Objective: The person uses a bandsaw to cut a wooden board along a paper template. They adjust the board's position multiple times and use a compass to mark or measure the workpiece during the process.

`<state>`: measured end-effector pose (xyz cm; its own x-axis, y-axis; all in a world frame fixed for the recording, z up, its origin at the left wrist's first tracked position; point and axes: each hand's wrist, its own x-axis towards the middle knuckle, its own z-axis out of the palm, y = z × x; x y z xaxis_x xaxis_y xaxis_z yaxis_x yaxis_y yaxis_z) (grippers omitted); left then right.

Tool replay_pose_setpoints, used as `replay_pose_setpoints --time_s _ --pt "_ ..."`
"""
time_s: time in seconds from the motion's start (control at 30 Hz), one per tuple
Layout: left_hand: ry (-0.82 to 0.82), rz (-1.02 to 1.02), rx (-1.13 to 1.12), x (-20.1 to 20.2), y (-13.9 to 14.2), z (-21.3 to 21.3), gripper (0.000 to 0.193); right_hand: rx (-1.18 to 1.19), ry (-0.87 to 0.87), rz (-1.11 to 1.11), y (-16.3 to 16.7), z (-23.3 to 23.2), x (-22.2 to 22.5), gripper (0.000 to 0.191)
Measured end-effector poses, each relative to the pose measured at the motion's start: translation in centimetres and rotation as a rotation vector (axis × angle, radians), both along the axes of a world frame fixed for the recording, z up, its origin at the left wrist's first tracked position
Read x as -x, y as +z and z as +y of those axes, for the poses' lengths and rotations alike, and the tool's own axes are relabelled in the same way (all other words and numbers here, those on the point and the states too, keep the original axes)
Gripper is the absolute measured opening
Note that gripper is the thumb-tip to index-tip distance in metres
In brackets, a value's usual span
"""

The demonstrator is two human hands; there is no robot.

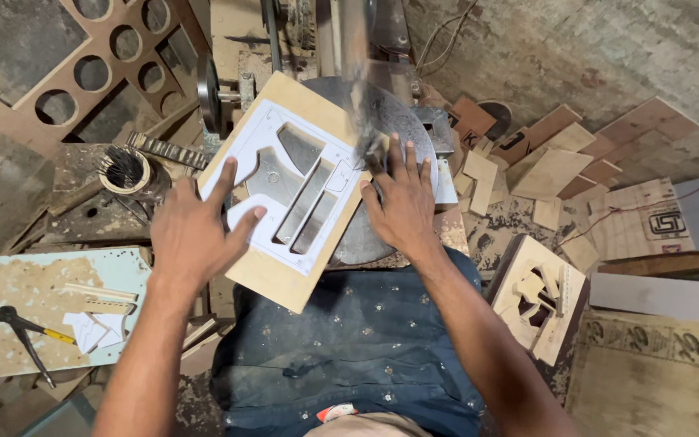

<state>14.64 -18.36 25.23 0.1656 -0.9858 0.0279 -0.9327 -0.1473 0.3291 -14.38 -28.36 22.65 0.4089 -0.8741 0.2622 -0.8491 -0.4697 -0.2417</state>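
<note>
Pressing flat at frame centre, the left hand (192, 235) and right hand (402, 206) steady the wooden panel (285, 190) on the round saw table (390, 121). Splayed fingers near the blurred blade (362, 105) risk slipping into it.

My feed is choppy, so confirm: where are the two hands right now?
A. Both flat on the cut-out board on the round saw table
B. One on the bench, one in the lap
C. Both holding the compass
A: the left hand and right hand both press flat on the cut-out board lying on the round saw table.
</note>
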Motion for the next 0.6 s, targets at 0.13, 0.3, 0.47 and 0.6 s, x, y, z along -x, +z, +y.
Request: replay_pose_setpoints --time_s 0.13,0.3,0.47,0.6 --pt "0.047 0.043 -0.059 0.9 0.0 1.8 0.085 -0.013 -0.009 -0.007 0.1 -0.4 0.0 0.048" --pt "0.064 0.090 0.009 2.1 -0.5 3.7 0.088 -0.006 0.004 0.015 0.0 -0.9 0.0 0.039" --pt "0.115 0.145 -0.085 3.8 -0.9 5.8 0.093 0.042 0.034 0.053 -0.4 -1.5 0.0 0.035" --pt "0.115 0.097 0.063 5.3 -1.1 7.0 0.092 -0.013 0.048 0.007 -0.7 -2.1 0.1 0.048"
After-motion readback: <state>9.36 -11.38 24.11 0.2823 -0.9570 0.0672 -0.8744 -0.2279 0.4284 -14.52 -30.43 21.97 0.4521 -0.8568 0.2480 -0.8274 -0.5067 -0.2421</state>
